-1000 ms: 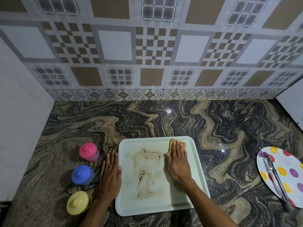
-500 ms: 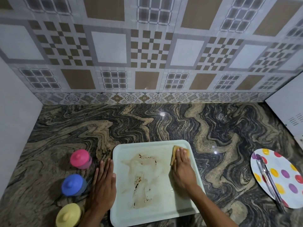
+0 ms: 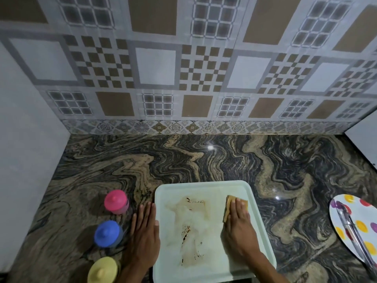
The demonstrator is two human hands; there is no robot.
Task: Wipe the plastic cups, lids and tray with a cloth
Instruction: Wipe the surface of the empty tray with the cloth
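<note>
A pale green tray (image 3: 204, 188) lies on the marble counter, with a brown smear across its middle. My right hand (image 3: 240, 225) lies flat on a yellow-brown cloth pad (image 3: 229, 207) and presses it onto the tray's right half. My left hand (image 3: 144, 235) rests flat with straight fingers on the counter against the tray's left rim. Left of that hand three lidded plastic cups stand in a line: pink (image 3: 116, 201), blue (image 3: 107, 233) and yellow (image 3: 103, 270).
A white plate with coloured dots (image 3: 359, 217) sits at the right edge and carries metal tongs (image 3: 355, 233). A tiled wall closes the back. White panels stand at the far left (image 3: 24, 160) and far right (image 3: 365, 144).
The right hand and the cloth have slid a little toward me on the tray's right side. The view has tilted up. The left hand stays at the tray's rim.
</note>
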